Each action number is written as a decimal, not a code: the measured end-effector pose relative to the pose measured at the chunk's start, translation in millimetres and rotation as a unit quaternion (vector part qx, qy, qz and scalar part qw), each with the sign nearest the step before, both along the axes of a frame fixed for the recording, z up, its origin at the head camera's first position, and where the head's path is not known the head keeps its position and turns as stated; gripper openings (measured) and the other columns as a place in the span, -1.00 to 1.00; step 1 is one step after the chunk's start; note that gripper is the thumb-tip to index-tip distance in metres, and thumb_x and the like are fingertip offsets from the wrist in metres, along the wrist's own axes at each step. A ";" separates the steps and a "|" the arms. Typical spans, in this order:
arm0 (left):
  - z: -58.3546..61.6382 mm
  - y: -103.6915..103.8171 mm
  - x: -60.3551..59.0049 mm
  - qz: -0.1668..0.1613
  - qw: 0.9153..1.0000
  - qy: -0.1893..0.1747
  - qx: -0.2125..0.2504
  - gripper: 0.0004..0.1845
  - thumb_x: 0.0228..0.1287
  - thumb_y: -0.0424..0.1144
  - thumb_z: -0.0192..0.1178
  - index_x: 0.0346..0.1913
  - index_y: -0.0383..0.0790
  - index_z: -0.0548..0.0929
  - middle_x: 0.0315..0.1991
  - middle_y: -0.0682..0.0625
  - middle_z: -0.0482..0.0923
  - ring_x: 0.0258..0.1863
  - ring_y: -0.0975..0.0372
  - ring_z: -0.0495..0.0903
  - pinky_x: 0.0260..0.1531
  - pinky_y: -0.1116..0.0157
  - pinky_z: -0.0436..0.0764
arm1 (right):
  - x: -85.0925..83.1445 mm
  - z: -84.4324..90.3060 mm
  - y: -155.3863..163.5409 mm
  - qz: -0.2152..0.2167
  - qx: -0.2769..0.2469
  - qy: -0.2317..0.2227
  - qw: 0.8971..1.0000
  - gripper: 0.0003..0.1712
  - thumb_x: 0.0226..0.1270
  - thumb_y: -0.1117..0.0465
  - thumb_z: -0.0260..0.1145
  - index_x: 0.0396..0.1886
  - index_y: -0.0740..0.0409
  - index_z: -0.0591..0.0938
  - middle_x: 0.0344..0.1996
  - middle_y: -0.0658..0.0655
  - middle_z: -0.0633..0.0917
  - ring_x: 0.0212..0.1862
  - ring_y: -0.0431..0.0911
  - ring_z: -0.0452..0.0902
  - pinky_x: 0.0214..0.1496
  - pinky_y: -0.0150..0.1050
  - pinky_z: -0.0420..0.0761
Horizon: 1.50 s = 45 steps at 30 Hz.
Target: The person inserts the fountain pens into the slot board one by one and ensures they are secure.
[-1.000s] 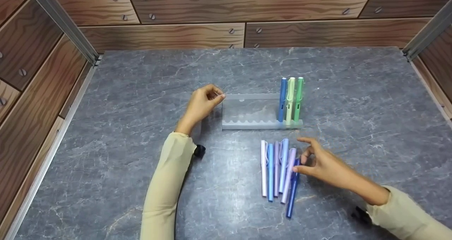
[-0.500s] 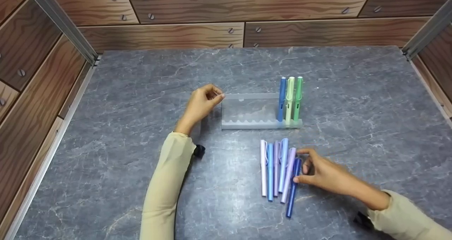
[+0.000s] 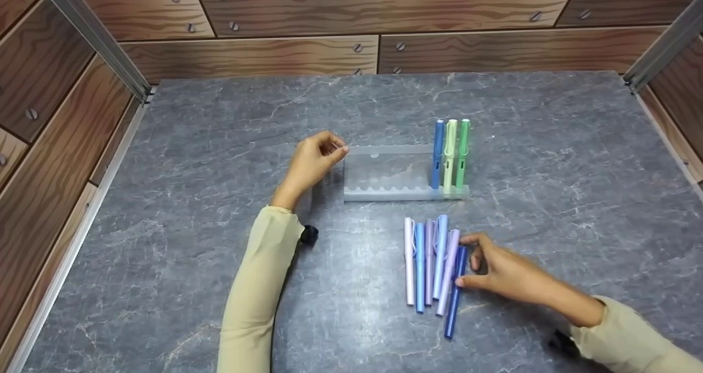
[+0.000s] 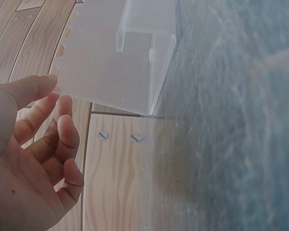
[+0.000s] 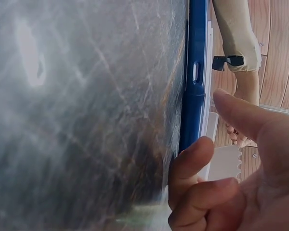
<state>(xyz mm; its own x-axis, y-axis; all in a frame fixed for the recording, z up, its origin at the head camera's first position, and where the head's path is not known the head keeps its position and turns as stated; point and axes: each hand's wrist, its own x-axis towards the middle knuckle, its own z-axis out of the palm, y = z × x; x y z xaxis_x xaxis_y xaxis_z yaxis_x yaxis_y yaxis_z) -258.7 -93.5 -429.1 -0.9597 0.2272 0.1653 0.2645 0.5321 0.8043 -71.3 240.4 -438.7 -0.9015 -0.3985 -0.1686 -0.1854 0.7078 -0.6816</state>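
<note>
Head view is showing the right hand (image 3: 505,274) closing on the dark blue pen (image 3: 455,293), the rightmost of six pens lying side by side on the grey desk (image 3: 219,142), in front of the frosted pen rack (image 3: 384,170). The thumb and forefinger are touching the pen near its upper end, so the grip is pinching the barrel, though the pen is lying flat and not yet lifted. The left hand (image 3: 314,161) is resting at the rack's left end, its fingers loosely curled and, as far as can be judged, holding nothing.

To do this pickup well, the fingers are probably best kept on the dark blue pen alone, since the lilac pen (image 3: 447,274) is lying just beside it and may roll if nudged. Lifting the pen straight up and away from its neighbours looks the safer way.

The right wrist view is giving what the head view is not: the fingertips (image 5: 195,159) are pressing against the pen's blue barrel (image 5: 196,72), with its clip window showing plainly. The left wrist view is showing the left hand's fingers (image 4: 62,139) apart from the rack's end wall (image 4: 115,62), with a gap between, which is hard to judge from above. Only the head view is showing the three pens standing upright (image 3: 450,153) at the rack's right end.
</note>
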 end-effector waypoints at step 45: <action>0.3 -0.2 0.2 -0.005 1.000 0.004 0.012 -0.84 0.25 -0.22 0.27 -0.24 -0.26 0.69 -0.48 0.02 0.54 -0.46 0.29 0.43 -0.40 0.42 0.39 | -0.7 -0.1 2.4 -0.001 -0.028 -0.039 0.999 -0.25 0.05 0.17 0.47 0.14 0.41 0.34 -0.36 0.08 0.54 -0.42 -0.31 0.35 -0.40 -0.39 0.46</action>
